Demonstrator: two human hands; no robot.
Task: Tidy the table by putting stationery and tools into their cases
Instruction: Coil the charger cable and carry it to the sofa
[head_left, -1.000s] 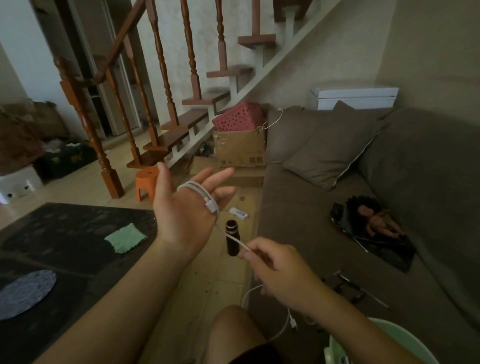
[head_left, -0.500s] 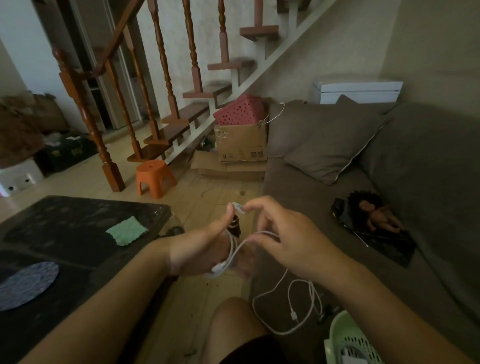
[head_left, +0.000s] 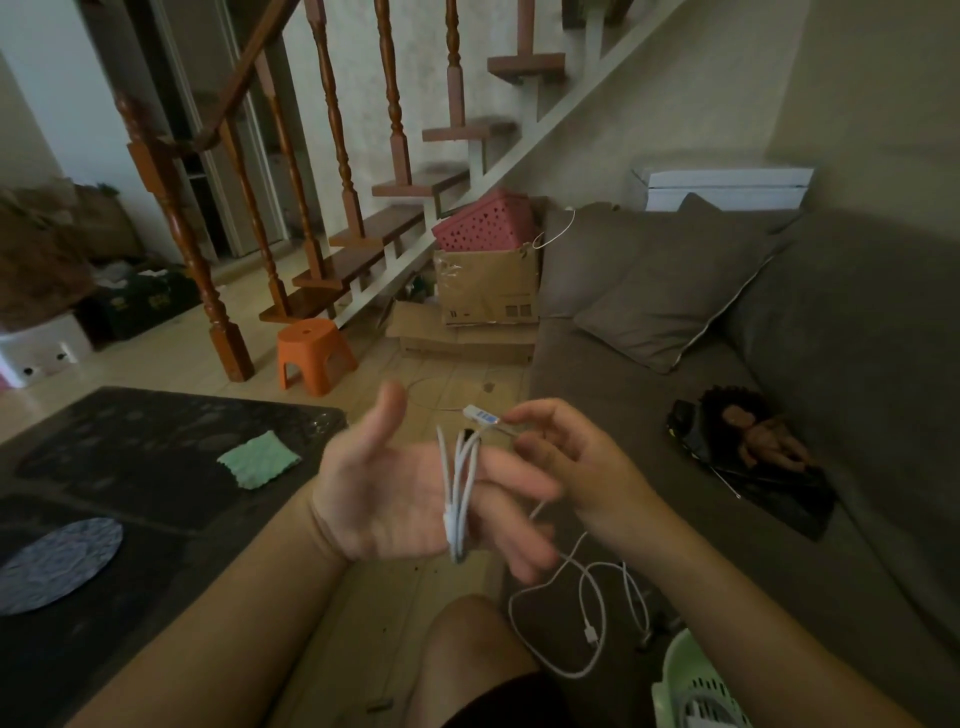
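The left hand is spreading its fingers flat, with loops of white cable lying around them. The right hand is pinching the cable's plug end. The loose tail hanging near the knee could snag, probably pulling the loops off.

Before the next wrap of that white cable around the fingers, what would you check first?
1. Loops sit snug on the left hand fingers: ok, several turns of the white cable lie together.
2. Right hand has a grip on the cable: ok, pinched near the connector.
3. Loose tail free of knots: ok, it hangs in open curves over the sofa.
4. Tail clear of the green basket: cannot tell, it hangs close by.
5. A case ready for the cable: cannot tell, none clearly in view.
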